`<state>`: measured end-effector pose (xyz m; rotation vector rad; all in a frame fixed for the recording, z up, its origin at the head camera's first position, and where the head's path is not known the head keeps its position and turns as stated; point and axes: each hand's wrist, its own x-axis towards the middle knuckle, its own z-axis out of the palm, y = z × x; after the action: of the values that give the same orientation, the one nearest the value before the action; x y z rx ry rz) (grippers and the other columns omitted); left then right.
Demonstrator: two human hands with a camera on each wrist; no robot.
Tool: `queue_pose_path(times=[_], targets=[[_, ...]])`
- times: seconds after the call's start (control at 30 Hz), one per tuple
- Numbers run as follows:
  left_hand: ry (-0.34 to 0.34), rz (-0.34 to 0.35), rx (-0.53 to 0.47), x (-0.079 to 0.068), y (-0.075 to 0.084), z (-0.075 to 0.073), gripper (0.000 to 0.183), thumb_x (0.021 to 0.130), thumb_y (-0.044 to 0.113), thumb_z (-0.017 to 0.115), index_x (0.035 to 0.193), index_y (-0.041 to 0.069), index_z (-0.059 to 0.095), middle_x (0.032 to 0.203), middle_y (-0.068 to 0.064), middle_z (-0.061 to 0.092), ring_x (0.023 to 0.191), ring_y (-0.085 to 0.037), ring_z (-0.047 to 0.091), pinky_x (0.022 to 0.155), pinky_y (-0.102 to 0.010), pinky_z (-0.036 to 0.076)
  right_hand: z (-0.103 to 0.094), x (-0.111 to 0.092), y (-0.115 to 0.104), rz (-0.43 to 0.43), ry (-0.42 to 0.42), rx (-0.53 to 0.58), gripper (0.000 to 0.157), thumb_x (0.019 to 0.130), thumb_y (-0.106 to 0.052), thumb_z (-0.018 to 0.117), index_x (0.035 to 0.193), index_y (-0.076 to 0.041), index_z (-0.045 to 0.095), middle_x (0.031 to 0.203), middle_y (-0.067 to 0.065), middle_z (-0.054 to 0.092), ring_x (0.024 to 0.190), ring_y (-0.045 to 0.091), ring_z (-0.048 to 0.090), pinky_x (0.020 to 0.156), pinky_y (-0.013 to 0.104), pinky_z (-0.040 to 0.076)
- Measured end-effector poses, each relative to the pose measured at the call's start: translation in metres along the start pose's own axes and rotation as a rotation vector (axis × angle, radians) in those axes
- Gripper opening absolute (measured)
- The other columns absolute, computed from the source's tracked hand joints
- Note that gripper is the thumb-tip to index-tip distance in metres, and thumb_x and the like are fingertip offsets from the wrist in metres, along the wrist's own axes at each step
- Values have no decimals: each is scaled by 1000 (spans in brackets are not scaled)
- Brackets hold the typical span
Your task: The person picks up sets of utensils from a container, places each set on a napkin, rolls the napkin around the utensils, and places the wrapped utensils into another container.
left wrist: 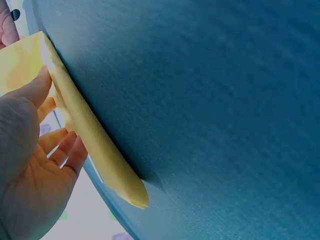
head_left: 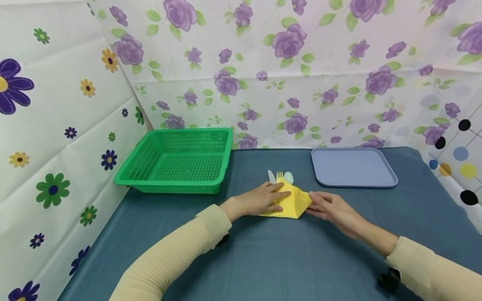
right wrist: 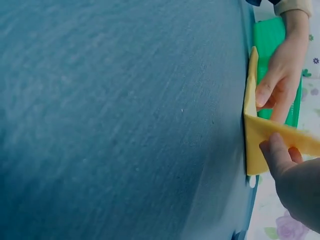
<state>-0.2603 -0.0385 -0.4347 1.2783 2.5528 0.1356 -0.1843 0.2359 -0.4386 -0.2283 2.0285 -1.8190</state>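
The yellow napkin (head_left: 287,209) lies on the middle of the bench (head_left: 263,259), its cloth covering the near ends of a knife (head_left: 271,177), a yellow fork (head_left: 280,176) and a pale spoon (head_left: 288,177), whose other ends poke out at the far side. My left hand (head_left: 260,200) presses it from the left, fingers spread apart; my right hand (head_left: 333,210) has the raised right corner pinched between thumb and fingers. If I tug that corner too hard, I think the napkin could skid from under my left hand and drag the spoon against the fork. Should I ease the left hand's pressure too soon, the fold may spring open (soft cloth rarely keeps a crease by itself), and the cutlery could fan out. Farther off, the green basket (head_left: 169,187) at the left and the blue tray (head_left: 354,167) at the far right stand well apart, so knocking either seems unlikely.
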Motion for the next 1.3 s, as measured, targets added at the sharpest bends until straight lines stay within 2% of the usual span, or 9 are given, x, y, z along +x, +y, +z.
queue_pose_path(times=[0.17,0.3,0.57,0.83,0.97,1.1,1.2,1.3], targets=[[-1,-4,5,0,0,-1,64,109,48,48,166,28,30,173,-6,19,150,-28,31,121,-38,35,6,-3,-4,-62,78,-134,54,106,-30,65,139,12,57,132,25,65,118,26,70,100,39,56],[-3,-1,8,0,1,-1,64,109,49,47,166,28,29,173,-5,19,150,-28,31,120,-38,36,12,-4,-7,-118,148,-231,44,105,-26,66,128,11,68,121,22,73,108,25,74,94,38,59],[5,0,10,0,0,-1,63,109,48,47,166,26,30,173,-6,19,151,-28,31,121,-39,35,22,2,-9,-177,143,-323,40,106,-27,65,125,7,72,119,20,74,109,30,73,93,41,60],[25,0,-35,1,-4,2,62,111,47,46,163,14,36,173,-5,19,153,-25,28,124,-36,30,37,12,-6,-309,179,-581,33,104,-24,67,123,1,76,116,14,76,100,22,74,79,31,62],[36,22,-157,3,-12,1,51,115,30,42,163,14,36,172,-4,22,153,-23,30,124,-36,28,40,15,-4,-338,133,-622,30,105,-22,66,128,-4,75,120,13,76,101,21,74,78,28,61],[61,34,-348,6,-22,-1,44,116,18,38,159,12,43,165,-6,40,150,-23,37,123,-37,30,39,16,-1,-336,61,-665,32,105,-21,66,133,-9,72,127,11,73,108,22,73,84,33,61],[64,-3,-458,7,-27,-4,41,117,25,34,153,13,49,159,-5,47,149,-25,39,123,-40,31,38,18,1,-359,4,-702,34,105,-20,66,137,-8,69,133,9,70,119,27,68,94,43,59],[50,-48,-514,6,-28,-8,45,116,37,31,151,15,50,160,-3,46,151,-26,37,123,-43,31,39,19,2,-382,-59,-731,38,105,-18,65,142,-7,65,137,7,68,129,30,63,103,51,53]])
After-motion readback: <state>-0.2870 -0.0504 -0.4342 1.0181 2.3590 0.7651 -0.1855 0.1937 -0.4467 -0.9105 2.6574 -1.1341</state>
